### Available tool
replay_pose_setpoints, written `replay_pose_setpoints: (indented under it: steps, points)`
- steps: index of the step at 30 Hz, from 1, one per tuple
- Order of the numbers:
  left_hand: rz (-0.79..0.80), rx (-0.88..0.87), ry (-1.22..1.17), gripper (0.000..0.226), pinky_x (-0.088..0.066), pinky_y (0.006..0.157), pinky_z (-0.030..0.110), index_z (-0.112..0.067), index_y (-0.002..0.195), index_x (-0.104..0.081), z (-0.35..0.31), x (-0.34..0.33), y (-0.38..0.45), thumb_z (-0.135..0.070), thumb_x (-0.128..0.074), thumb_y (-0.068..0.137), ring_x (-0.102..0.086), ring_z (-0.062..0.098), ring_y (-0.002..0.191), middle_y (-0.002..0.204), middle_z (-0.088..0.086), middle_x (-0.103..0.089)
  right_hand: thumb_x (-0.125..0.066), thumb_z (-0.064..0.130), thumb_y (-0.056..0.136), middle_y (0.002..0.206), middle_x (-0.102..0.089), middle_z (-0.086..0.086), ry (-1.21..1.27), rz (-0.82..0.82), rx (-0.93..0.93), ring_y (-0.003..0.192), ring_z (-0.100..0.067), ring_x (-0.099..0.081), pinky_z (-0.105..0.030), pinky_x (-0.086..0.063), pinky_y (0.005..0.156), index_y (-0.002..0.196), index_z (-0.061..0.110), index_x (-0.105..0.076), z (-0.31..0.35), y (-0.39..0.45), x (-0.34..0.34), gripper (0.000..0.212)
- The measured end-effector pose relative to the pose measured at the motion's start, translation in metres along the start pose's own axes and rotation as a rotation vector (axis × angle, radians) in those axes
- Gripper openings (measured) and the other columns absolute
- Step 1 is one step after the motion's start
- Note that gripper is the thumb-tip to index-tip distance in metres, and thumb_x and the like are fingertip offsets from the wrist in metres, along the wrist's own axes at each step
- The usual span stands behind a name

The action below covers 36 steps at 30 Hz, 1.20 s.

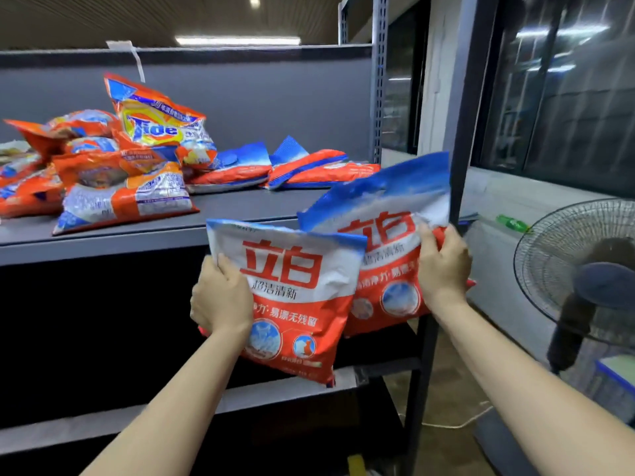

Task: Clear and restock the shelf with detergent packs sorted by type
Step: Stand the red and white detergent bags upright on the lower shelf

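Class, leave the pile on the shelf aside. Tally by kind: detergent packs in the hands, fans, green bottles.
Detergent packs: 2, one in the left hand, one in the right hand
Fans: 1
Green bottles: 1
Total: 4

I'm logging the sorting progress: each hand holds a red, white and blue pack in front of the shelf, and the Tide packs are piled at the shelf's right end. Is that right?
Not quite. The head view shows the Tide packs piled at the left end of the shelf, not the right. The rest holds: the left hand and the right hand each grip a red, white and blue pack in front of the shelf.
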<state>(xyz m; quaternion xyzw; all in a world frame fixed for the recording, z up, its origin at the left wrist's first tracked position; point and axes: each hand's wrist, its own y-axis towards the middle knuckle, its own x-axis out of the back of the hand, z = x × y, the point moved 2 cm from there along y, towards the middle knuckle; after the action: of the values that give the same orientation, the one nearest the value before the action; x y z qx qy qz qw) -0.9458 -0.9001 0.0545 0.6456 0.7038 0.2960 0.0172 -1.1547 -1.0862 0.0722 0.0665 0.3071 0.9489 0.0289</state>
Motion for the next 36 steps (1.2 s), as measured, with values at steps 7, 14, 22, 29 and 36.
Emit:
replay_pose_setpoints:
  steps: [7, 14, 22, 29, 36]
  points:
    - [0.078, 0.242, 0.125, 0.037, -0.039, 0.087, 0.044, -0.003, 0.108, -0.058, 0.063, -0.027, 0.0, -0.03, -0.033, 0.099, -0.053, 0.047, 0.103, 0.114, 0.029, -0.059, -0.052, 0.039, 0.093, 0.083, -0.067, -0.012, -0.105, 0.269, -0.266, 0.086, -0.035, -0.061, -0.04, -0.047, 0.075, 0.08, 0.013, -0.057, -0.078, -0.024, -0.043, 0.029]
    - [-0.019, 0.455, -0.002, 0.057, -0.04, 0.09, 0.046, 0.009, 0.111, -0.059, 0.114, -0.082, 0.033, -0.04, -0.034, 0.101, -0.055, 0.046, 0.105, 0.111, 0.033, -0.059, -0.047, 0.008, 0.094, 0.1, -0.062, -0.026, -0.013, 0.26, -0.57, 0.089, -0.037, -0.058, -0.034, -0.041, 0.074, 0.106, -0.001, -0.059, -0.141, -0.016, -0.079, 0.019]
    - [-0.081, 0.367, -0.106, 0.052, -0.05, 0.084, 0.049, -0.001, 0.116, -0.059, 0.159, -0.163, 0.075, -0.043, -0.033, 0.1, -0.062, 0.043, 0.095, 0.108, 0.027, -0.064, -0.053, 0.02, 0.096, 0.097, -0.07, -0.018, 0.342, 0.275, -0.653, 0.086, -0.034, -0.067, -0.033, -0.056, 0.066, 0.1, 0.005, -0.063, -0.179, 0.001, -0.144, 0.018]
    - [-0.017, 0.423, -0.158, 0.05, -0.048, 0.089, 0.05, -0.007, 0.131, -0.045, 0.193, -0.219, 0.088, -0.044, -0.033, 0.1, -0.059, 0.043, 0.103, 0.119, 0.026, -0.058, -0.047, 0.06, 0.075, 0.11, -0.065, -0.008, 0.139, 0.386, -0.586, 0.1, -0.031, -0.063, -0.055, -0.052, 0.084, 0.102, 0.037, -0.052, -0.295, 0.015, -0.201, 0.036]
    - [0.092, 0.067, 0.195, 0.082, -0.028, 0.102, 0.059, 0.0, 0.141, -0.03, 0.196, -0.211, 0.062, -0.056, -0.05, 0.084, -0.034, 0.047, 0.129, 0.141, 0.028, -0.035, -0.042, 0.054, 0.074, 0.146, -0.036, -0.01, -0.365, 0.31, -0.168, 0.136, -0.03, -0.03, -0.048, -0.025, 0.11, 0.145, 0.019, -0.025, -0.223, -0.026, -0.179, 0.081]
